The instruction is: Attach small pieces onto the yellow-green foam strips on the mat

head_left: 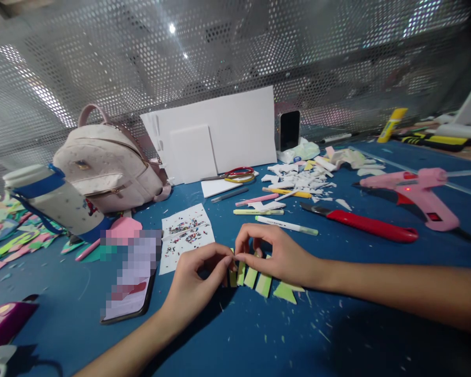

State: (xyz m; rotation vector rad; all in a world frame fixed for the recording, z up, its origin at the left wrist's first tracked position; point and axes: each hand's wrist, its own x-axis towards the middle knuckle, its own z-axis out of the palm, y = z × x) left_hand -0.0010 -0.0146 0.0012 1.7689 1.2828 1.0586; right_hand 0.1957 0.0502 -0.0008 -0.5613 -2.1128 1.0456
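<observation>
My left hand and my right hand meet fingertip to fingertip above the blue table, both closed in a pinch. A narrow yellow-green strip, paper or thin foam, shows at my left fingertips. Whatever my right fingertips pinch is hidden or too small to make out. Under and beside my right hand several more strips lie in a slanted row. At its end rests a green triangular piece. Just beyond my right hand are a white marker and a light green highlighter.
A red utility knife and pink glue gun lie right. White scraps, scissors and a white board stand behind. Left are a phone, speckled paper, a tumbler and a backpack.
</observation>
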